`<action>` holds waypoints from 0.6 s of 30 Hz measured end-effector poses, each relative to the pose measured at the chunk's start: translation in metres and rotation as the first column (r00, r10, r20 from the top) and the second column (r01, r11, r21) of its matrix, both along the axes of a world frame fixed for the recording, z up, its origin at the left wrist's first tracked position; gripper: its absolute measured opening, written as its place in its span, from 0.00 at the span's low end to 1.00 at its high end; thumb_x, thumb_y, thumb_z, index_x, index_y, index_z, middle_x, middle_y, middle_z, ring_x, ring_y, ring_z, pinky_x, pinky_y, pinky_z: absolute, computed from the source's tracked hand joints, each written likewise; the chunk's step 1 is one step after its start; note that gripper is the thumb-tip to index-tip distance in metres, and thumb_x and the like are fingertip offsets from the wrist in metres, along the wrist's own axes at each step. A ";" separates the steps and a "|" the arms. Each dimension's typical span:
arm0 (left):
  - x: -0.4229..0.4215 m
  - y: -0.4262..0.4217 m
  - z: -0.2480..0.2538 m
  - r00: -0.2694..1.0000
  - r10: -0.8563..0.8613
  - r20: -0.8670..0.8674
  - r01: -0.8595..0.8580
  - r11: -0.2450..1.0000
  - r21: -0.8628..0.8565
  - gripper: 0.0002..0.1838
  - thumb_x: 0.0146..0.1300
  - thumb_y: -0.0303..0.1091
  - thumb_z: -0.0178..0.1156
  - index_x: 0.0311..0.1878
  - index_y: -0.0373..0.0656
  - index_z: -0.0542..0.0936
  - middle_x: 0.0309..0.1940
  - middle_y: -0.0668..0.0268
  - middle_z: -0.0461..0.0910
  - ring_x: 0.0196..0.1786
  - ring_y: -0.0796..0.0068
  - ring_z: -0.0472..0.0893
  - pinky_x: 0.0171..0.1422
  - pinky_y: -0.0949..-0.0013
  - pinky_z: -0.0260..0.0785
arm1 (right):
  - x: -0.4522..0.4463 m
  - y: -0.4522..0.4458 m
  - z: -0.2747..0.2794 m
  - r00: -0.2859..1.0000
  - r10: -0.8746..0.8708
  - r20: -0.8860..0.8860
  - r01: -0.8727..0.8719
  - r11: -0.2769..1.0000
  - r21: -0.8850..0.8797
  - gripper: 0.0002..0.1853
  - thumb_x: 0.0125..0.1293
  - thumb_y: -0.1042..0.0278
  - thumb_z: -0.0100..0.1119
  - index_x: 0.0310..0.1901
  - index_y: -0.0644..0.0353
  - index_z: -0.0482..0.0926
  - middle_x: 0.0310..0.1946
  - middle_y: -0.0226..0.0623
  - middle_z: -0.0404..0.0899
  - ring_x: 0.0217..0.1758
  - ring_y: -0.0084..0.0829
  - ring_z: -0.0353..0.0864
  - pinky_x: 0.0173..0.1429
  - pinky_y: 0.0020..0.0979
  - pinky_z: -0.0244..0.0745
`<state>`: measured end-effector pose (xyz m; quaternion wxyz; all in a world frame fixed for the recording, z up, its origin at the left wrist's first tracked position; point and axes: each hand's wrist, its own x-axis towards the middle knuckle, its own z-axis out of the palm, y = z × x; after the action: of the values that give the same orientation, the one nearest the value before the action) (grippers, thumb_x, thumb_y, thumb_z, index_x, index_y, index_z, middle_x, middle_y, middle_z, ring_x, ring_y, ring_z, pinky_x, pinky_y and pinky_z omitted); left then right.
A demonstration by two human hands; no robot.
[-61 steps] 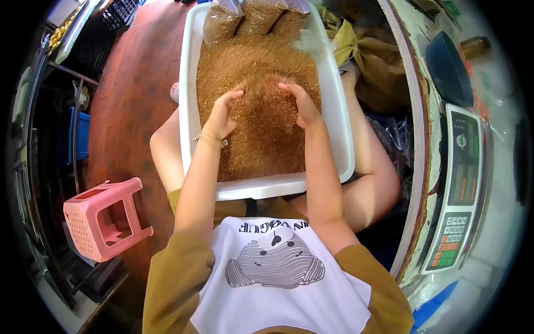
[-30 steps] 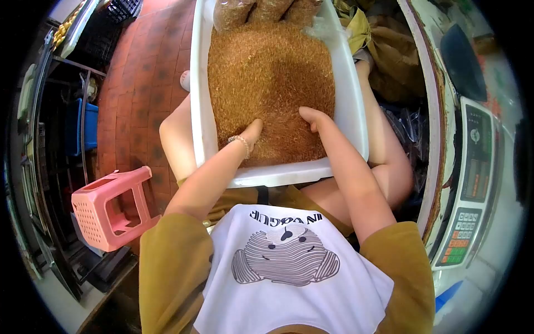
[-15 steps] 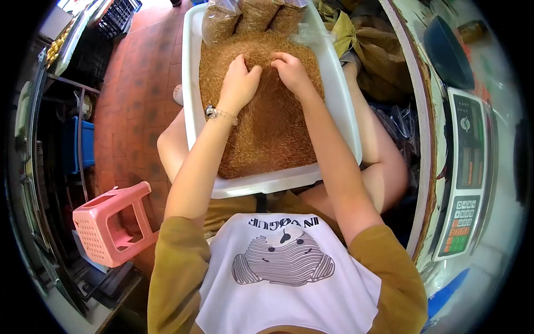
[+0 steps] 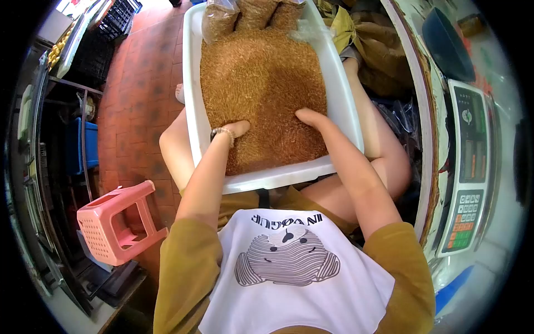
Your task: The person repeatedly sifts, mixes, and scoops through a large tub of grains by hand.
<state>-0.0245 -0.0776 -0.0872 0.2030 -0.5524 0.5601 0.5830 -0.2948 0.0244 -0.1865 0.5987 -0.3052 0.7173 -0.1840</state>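
A white plastic tub [image 4: 192, 89] holds a deep layer of loose golden-brown bits [image 4: 261, 72], too fine to tell whether grain or small worms. My left hand [image 4: 239, 128], with a bracelet and a dark watch-like piece at the wrist, is sunk into the bits on the left side. Its thumb shows; the other fingers are buried. On the right, my right hand [image 4: 311, 118] is dug in likewise, thumb side up and fingers hidden. A gap of bits lies between the hands. Whether either hand grasps any bits is hidden.
Clear bags of brown bits [image 4: 255, 15] stand at the tub's far end. A pink stool [image 4: 105, 228] is on the tiled floor to the left. On the right counter are a digital scale [image 4: 469, 167] and a dark green bowl [image 4: 445, 47]. Sacks [image 4: 384, 55] lie beyond the tub's right side.
Both hands have come from the far part of the tub toward my body and spread apart. Their fingers have sunk into the bits. The far heap looks smoother.
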 end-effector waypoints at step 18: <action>-0.060 -0.015 0.138 0.024 0.777 -0.629 -0.644 0.493 0.585 0.18 0.65 0.39 0.41 0.49 0.38 0.74 0.50 0.56 0.74 0.55 0.62 0.72 0.62 0.57 0.62 | 0.095 -0.073 0.203 0.370 -0.484 0.793 0.837 0.543 -0.059 0.17 0.67 0.60 0.38 0.47 0.59 0.75 0.48 0.39 0.76 0.53 0.34 0.73 0.59 0.42 0.67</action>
<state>-0.0850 -0.0923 0.0511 -0.3828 -0.3737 0.1831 0.8248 -0.1998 -0.0484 0.0167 0.5970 -0.0148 0.4280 -0.6784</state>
